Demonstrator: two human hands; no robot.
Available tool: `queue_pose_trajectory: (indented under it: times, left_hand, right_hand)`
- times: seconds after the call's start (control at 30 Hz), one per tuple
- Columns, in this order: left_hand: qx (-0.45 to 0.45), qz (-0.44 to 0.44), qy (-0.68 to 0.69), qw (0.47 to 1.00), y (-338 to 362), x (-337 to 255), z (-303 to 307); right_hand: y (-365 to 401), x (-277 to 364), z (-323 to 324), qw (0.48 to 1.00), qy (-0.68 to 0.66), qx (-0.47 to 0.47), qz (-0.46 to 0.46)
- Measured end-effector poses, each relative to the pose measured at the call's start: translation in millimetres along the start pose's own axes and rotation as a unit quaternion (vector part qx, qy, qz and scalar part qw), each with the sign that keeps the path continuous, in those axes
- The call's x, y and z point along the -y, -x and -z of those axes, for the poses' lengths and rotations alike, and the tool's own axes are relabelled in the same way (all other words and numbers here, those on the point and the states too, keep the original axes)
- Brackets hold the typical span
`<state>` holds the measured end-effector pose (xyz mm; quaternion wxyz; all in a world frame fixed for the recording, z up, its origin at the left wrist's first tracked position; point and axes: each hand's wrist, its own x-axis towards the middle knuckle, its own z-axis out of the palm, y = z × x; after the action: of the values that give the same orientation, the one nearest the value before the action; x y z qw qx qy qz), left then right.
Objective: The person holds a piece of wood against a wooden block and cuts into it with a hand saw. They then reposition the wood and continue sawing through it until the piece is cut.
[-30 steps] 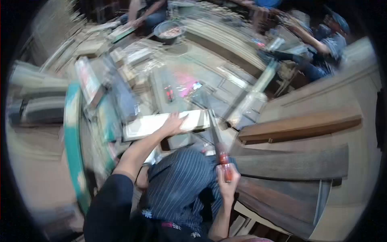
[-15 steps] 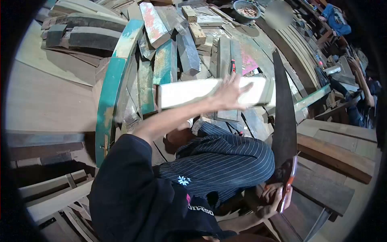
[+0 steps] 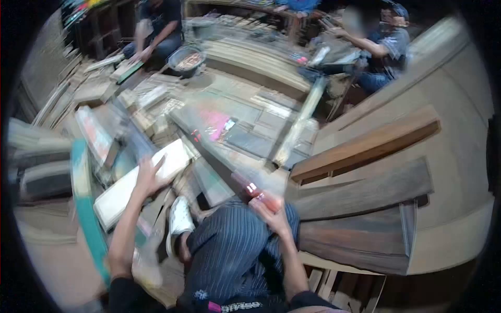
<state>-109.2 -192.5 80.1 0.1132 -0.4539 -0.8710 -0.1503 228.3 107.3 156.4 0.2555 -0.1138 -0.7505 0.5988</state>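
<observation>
My left hand (image 3: 148, 177) lies across a white wooden block (image 3: 175, 160), its fingers over the top and the far edge; motion blur softens the fingertips. The block slants over the wood pile at my left. My right hand (image 3: 269, 208) is closed around the red handle of a handsaw (image 3: 211, 154) above my bent knee. The dark saw blade points away and to the left, beyond the right end of the block and apart from it.
A curved teal-painted board (image 3: 86, 208) runs along my left. Brown planks (image 3: 365, 143) lie at the right. Farther off are a bucket of wood scraps (image 3: 187, 61), a pink sheet (image 3: 215, 124) and two people (image 3: 383, 52) at work.
My view has swung to the right. The saw, upright before, now slants forward and left, nearer the block. My left hand, spread and blurred before, now rests gripping the block.
</observation>
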Motion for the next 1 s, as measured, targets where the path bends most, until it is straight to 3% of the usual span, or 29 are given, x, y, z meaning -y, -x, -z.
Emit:
queue_pose_trajectory:
  times: [0.03,0.07,0.1,0.13,0.17,0.27,0.43,0.63,0.83,1.0]
  left_hand:
    - [-0.012,0.007,0.004,1.000,-1,2,-6]
    - [0.043,0.066,0.037,0.996,-6,-19,17]
    - [0.061,0.082,0.031,0.994,-2,-12,17]
    - [0.023,0.065,-0.001,0.998,2,-11,11]
    - [0.019,0.074,0.005,0.997,7,-15,12]
    - [0.013,0.111,0.021,0.994,29,-25,28]
    - [-0.013,0.187,0.053,0.981,66,-34,41]
    - [-0.052,0.214,0.099,0.970,84,-32,44]
    - [-0.116,0.181,0.101,0.971,96,-15,28]
    - [-0.029,0.212,0.088,0.973,87,-17,41]
  right_hand:
    - [1,17,-4,0.999,-0.027,-0.016,-0.015]
    - [7,16,-1,0.999,-0.017,-0.001,-0.040]
    - [10,-11,-6,1.000,0.009,-0.007,-0.007]
    - [10,-15,-9,0.997,0.048,-0.032,0.057]
    - [14,-7,-8,0.998,-0.022,-0.006,-0.051]
    - [9,-4,-4,0.999,-0.019,0.032,0.005]
    - [0,-9,-13,0.996,-0.038,0.075,-0.029]
    - [-18,23,-28,0.983,-0.063,0.121,-0.125]
    - [-23,-1,-35,0.976,-0.133,0.144,-0.096]
    - [-27,41,-32,0.979,-0.041,0.157,-0.127]
